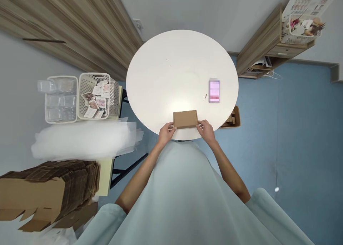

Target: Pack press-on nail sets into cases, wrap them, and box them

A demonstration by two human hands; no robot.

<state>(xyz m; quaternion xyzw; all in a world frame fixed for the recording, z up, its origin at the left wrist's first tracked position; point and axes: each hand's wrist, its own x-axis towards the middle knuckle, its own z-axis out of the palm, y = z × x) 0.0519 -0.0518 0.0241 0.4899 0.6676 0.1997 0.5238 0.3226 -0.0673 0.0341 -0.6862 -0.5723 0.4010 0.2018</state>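
A small brown cardboard box (185, 119), its lid closed, is at the near edge of the round white table (150, 73). My left hand (166, 133) grips the box's left end, fingers at the side and thumb near the front corner. At the opposite end, my right hand (206, 130) holds the box in the same way. Whether the box rests on the tabletop or is slightly lifted, I cannot tell. To the right on the table lies a phone (214, 91) with a lit, blurred-out screen.
Left of the table, a side table (105, 180) bears white baskets (78, 105) of clear containers and small packets, a stack of white sheets (85, 139) and flattened cardboard boxes (77, 187). An open carton (238, 117) stands on the floor at right, beside a wooden cabinet (264, 41).
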